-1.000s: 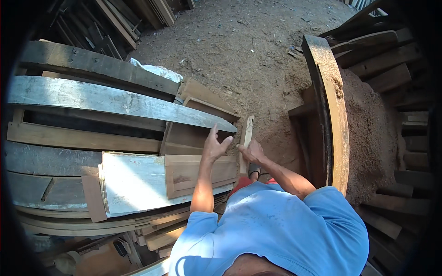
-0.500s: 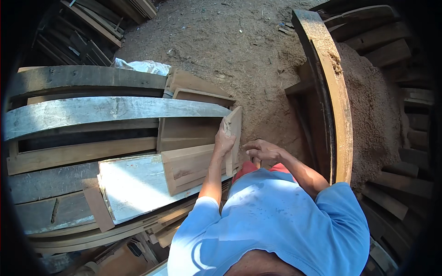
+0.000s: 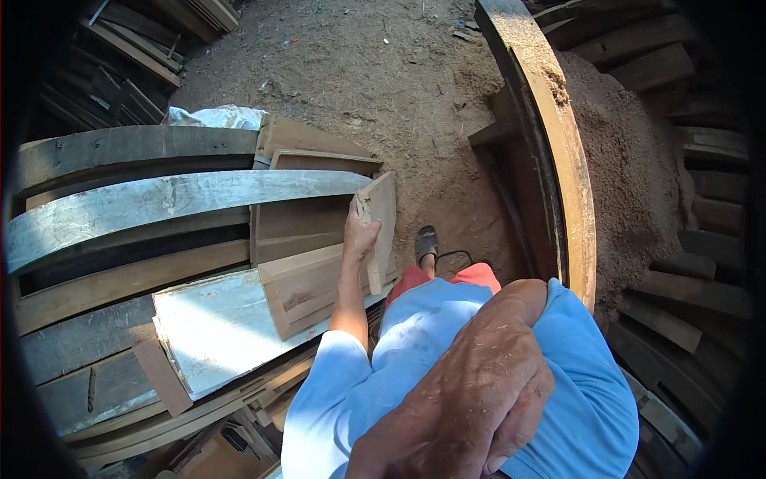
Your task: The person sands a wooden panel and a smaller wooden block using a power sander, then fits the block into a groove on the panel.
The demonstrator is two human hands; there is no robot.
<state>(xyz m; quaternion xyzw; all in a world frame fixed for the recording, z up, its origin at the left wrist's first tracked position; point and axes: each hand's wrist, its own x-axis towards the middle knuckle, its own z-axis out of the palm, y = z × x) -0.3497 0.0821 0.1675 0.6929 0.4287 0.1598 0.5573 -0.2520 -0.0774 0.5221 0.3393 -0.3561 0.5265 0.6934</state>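
My left hand (image 3: 361, 236) grips a small flat wooden board (image 3: 383, 209) and holds it on edge, nearly upright, at the right end of a pile of timber. The board stands just past the tip of a long grey plank (image 3: 183, 199) and above a light brown wooden panel (image 3: 307, 281). My right hand (image 3: 471, 391) is raised close to the camera, back of the hand toward me, over my blue shirt. Nothing shows in it, and its palm is hidden.
A white-painted board (image 3: 215, 327) lies on the pile beside the panel, with more planks and frames stacked to the left. A long curved wooden beam (image 3: 562, 168) runs along the right. Sawdust-covered ground (image 3: 383, 72) lies ahead. My sandalled foot (image 3: 427, 243) stands below the board.
My right hand let go of the small board and rose toward the camera. My left hand now holds the board alone, tilted up on edge.
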